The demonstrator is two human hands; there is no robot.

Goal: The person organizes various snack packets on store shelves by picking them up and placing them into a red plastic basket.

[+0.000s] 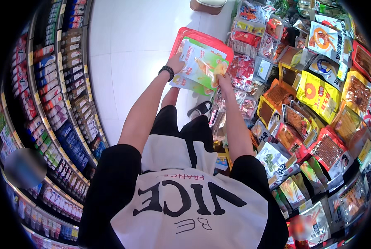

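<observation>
My left hand [176,64], with a dark beaded bracelet at the wrist, grips the left edge of flat green-and-white food packets [202,66]. My right hand [224,82] pinches their right edge. At least two packets overlap, and the front one pictures yellowish food pieces. Just beyond and partly behind them is a red plastic basket or tray [206,36] with rounded corners. Whether my fingers also touch the red piece, I cannot tell.
Shelves of bottles and tubes [54,95] curve along the left. On the right, a crowded display of bagged snacks [318,95] reaches close to my right arm. Pale floor tiles [123,54] lie between, with a beige-and-brown box-like object [208,6] at the far end.
</observation>
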